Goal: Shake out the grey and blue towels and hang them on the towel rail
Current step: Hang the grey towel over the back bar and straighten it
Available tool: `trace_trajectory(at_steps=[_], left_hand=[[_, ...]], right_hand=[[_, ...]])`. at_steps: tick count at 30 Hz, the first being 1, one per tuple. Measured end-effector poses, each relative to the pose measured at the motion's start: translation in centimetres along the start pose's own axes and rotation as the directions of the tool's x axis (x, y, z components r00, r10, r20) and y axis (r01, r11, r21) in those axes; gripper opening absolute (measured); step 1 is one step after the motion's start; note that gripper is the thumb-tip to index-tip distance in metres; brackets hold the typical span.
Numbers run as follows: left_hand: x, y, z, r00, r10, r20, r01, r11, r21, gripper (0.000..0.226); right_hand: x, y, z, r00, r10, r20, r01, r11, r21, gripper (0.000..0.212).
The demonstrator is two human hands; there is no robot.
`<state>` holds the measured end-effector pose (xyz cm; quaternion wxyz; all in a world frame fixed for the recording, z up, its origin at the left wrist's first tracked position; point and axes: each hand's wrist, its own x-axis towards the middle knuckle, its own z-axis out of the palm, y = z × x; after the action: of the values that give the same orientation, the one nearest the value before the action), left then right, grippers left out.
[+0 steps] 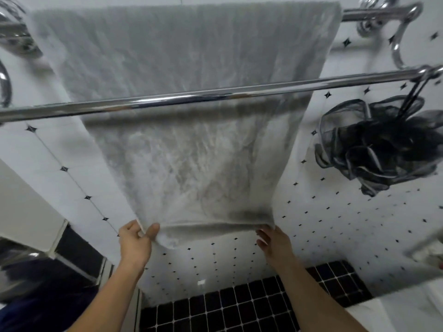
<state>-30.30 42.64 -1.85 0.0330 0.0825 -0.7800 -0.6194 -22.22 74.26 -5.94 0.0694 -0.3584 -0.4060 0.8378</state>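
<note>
The grey towel (187,144) hangs spread flat from the upper chrome bar (374,14) of the towel rail and passes behind the lower front bar (311,86). My left hand (135,245) pinches the towel's bottom left corner between thumb and fingers. At the bottom right corner, my right hand (273,243) has its fingertips on the hem, partly hidden by the cloth. A dark blue cloth (36,307), possibly the blue towel, lies at the bottom left edge, mostly out of frame.
A black mesh bath sponge (374,149) hangs by a cord from the right end of the front bar. White wall tiles with small black diamonds lie behind the rail. Black mosaic tiles (239,305) run below. A chrome fitting (4,85) curves at the left edge.
</note>
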Motion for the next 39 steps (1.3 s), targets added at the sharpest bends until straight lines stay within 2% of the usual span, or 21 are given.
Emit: trace_trajectory(at_steps=[1,5,7,9,11,13,17,19,20,21,22,24,26,28,30,31,32,35,38,39], left_hand=[[0.0,0.3,-0.1,1.0,-0.019,0.014,0.02,0.999,-0.032,0.029],[-0.7,0.4,-0.2,0.993,-0.084,0.083,0.091,0.993,-0.075,0.027],[-1.0,0.2,-0.3,0.99,-0.113,0.088,0.121,0.988,-0.101,0.017],[-1.1,0.0,-0.4,0.99,-0.102,0.1,0.113,0.987,-0.114,0.01],[-1.5,0.8,-0.7,0.994,-0.04,0.099,0.051,0.993,-0.11,0.021],[-1.7,1.6,-1.1,0.993,-0.016,0.113,0.031,0.991,-0.132,0.033],[-1.2,1.8,-2.3,0.985,-0.022,0.17,0.028,0.999,-0.033,0.012],[-1.0,1.7,-2.4,0.989,0.008,0.151,-0.005,1.0,-0.019,0.011],[-1.1,1.6,-2.3,0.988,0.052,0.143,-0.05,0.999,-0.016,0.011],[-1.3,1.5,-2.1,0.987,0.099,0.13,-0.101,0.995,0.003,0.01],[-1.6,1.5,-1.8,0.986,0.136,0.1,-0.14,0.989,0.039,0.011],[-2.3,1.2,-1.3,0.977,0.213,0.011,-0.212,0.961,0.178,0.016],[-3.4,0.8,-0.7,0.918,0.396,-0.017,-0.36,0.851,0.381,0.017],[-4.9,0.3,0.1,0.819,0.574,-0.011,-0.499,0.721,0.481,0.015],[-6.9,0.0,1.0,0.768,0.64,0.02,-0.572,0.672,0.47,0.017],[-7.9,-0.3,1.4,0.754,0.655,0.047,-0.603,0.663,0.443,0.021],[-8.5,-0.4,1.6,0.753,0.653,0.081,-0.624,0.671,0.401,0.025],[-9.4,-0.7,1.0,0.775,0.623,0.107,-0.629,0.743,0.227,0.03],[-9.5,0.6,0.1,0.861,0.504,0.071,-0.505,0.863,-0.004,0.018],[-9.6,1.1,-0.1,0.894,0.441,0.076,-0.436,0.897,-0.068,0.021]], right_hand=[[-0.3,0.2,-0.2,1.0,-0.01,0.01,0.01,0.998,0.058,0.012],[-1.4,0.4,-1.1,0.998,-0.026,0.05,0.014,0.971,0.238,0.017],[-2.0,0.5,-1.6,0.996,-0.046,0.071,0.033,0.982,0.184,0.026],[-2.5,0.5,-1.8,0.992,-0.064,0.105,0.055,0.995,0.089,0.044],[-2.6,0.5,-1.6,0.991,-0.079,0.113,0.074,0.996,0.05,0.053],[-2.5,0.4,-1.1,0.99,-0.099,0.102,0.092,0.993,0.067,0.053],[-2.0,0.0,-0.4,0.994,-0.11,0.021,0.11,0.994,0.021,0.041],[-2.0,0.3,-0.7,0.996,-0.082,-0.02,0.08,0.994,-0.08,0.038],[-2.3,0.6,-0.8,0.996,-0.065,-0.069,0.05,0.979,-0.196,0.036],[-2.9,1.1,-0.5,0.989,-0.073,-0.125,0.021,0.926,-0.376,0.034],[-3.5,1.7,-0.2,0.982,-0.119,-0.147,0.015,0.824,-0.567,0.031],[-5.6,3.0,2.0,0.978,-0.21,-0.014,0.121,0.615,-0.779,0.021],[-8.5,4.0,6.0,0.949,-0.215,0.232,0.313,0.532,-0.787,0.018],[-11.0,4.5,10.5,0.885,-0.208,0.416,0.465,0.432,-0.773,0.038],[-12.3,4.8,14.1,0.834,-0.227,0.503,0.551,0.289,-0.783,0.053],[-12.6,4.9,15.4,0.815,-0.247,0.524,0.575,0.234,-0.784,0.052],[-12.8,4.8,16.2,0.8,-0.275,0.533,0.592,0.222,-0.775,0.044],[-12.4,3.7,16.3,0.81,-0.307,0.499,0.585,0.367,-0.723,0.011],[-12.6,2.5,15.0,0.848,-0.209,0.488,0.514,0.555,-0.654,0.005],[-12.7,2.4,14.6,0.855,-0.173,0.489,0.484,0.604,-0.633,0.007]])
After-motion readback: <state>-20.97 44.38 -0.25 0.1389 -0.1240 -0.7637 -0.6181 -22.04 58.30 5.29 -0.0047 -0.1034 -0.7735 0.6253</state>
